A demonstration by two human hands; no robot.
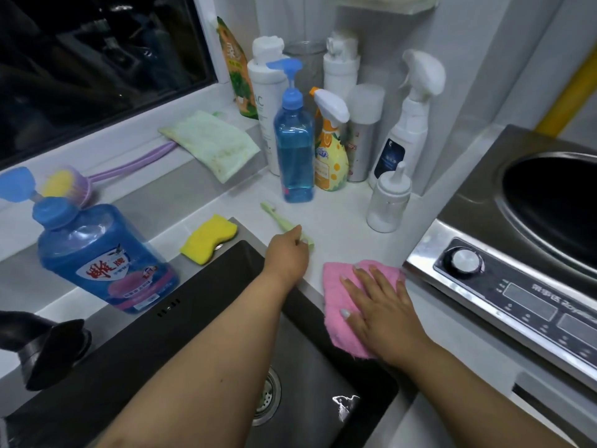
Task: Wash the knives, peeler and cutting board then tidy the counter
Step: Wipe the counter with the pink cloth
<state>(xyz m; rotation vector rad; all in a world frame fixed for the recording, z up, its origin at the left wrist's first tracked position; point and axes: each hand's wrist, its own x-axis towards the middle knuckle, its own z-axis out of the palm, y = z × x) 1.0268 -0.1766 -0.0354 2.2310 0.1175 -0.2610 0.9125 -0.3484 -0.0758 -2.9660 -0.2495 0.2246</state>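
White counter (336,218) runs between a dark sink (200,344) and a steel cooktop (504,253). On it, the left hand (287,253) curls its fingers around the near end of a slim pale-green peeler (277,221), which lies flat beside the sink's corner. The right hand (381,305) lies with straight fingers pressed flat on a fuzzy pink cloth (339,286) at the counter's edge. Just left of the peeler, a wavy yellow sponge (208,237) sits on the sink rim. Behind stands a square clear pump bottle (294,150), mostly full of blue liquid, among white spray bottles. A larger blue soap bottle (103,257) stands at left.
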